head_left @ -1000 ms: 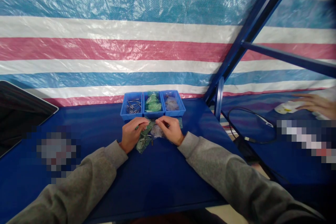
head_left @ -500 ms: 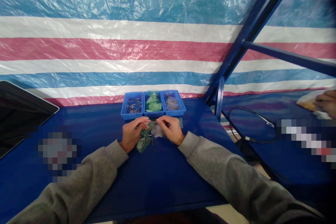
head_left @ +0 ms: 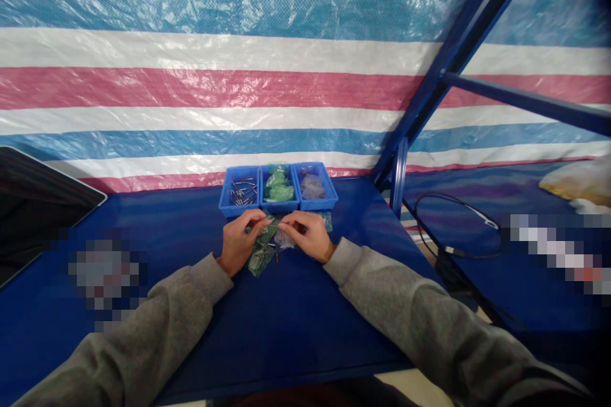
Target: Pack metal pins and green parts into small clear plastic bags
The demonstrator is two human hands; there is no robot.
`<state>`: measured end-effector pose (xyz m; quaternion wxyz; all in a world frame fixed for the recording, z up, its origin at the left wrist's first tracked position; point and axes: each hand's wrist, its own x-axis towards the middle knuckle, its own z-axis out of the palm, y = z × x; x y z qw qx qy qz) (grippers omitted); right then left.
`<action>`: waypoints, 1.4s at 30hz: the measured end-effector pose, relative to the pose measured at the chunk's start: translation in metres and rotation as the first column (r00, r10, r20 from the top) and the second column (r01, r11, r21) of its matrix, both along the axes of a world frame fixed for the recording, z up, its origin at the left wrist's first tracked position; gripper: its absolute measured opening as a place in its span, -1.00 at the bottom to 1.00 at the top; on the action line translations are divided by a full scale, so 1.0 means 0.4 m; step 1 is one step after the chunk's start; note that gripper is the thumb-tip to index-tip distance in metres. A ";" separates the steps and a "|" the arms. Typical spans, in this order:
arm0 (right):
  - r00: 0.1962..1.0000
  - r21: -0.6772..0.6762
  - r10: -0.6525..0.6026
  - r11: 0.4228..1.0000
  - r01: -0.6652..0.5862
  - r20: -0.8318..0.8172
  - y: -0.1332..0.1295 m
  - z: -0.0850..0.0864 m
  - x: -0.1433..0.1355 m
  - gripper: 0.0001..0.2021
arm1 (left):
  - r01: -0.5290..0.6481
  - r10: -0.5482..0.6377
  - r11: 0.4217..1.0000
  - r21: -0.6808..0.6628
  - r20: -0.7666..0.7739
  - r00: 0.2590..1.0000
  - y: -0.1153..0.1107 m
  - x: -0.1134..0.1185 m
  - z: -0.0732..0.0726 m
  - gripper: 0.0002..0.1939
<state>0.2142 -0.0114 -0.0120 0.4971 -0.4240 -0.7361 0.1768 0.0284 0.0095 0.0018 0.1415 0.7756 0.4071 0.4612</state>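
My left hand [head_left: 238, 240] is closed in a pinch, thumb against forefinger. Facing it, my right hand [head_left: 309, 234] pinches too, its fingertips a short way to the right. Whatever sits between the fingertips is too small to make out. Below them lies a greenish see-through plastic bag [head_left: 259, 261] with thin metal pieces showing in it. A clear plastic bag [head_left: 285, 240] is partly covered by my right hand. Beside the greenish bag rests a short thin rod [head_left: 277, 255].
Three joined blue bins stand behind my hands: metal rods in the left bin [head_left: 231, 203], green bags in the middle bin [head_left: 281, 206], clear bags in the right bin [head_left: 325, 205]. A dark screen [head_left: 42, 216] is at left, a black cable [head_left: 422, 229] at right, near a blue metal frame [head_left: 415, 117].
My fingertips have shifted slightly, and the left fingers have curled into a tighter pinch. Another person's hand at the far right has left the view.
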 end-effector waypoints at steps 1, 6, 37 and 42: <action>1.000 0.003 0.014 1.000 -0.014 0.010 0.000 -0.001 -0.001 -0.79 | 0.003 -0.003 1.000 0.001 0.005 1.000 0.001 0.000 -0.001 -0.84; 0.997 0.012 0.049 0.999 -0.050 0.053 0.002 -0.006 -0.005 -0.81 | 0.036 -0.036 0.999 0.005 0.005 0.999 0.002 0.001 -0.003 -0.83; 0.999 0.000 -0.037 0.999 0.037 -0.006 -0.003 0.005 -0.002 -0.77 | 0.098 -0.093 0.994 0.044 -0.110 0.990 -0.004 0.000 0.019 -0.82; 1.000 0.013 -0.017 1.000 0.016 0.019 -0.001 0.003 0.000 -0.74 | 0.117 -0.113 0.992 0.036 -0.101 0.988 -0.006 0.000 0.020 -0.84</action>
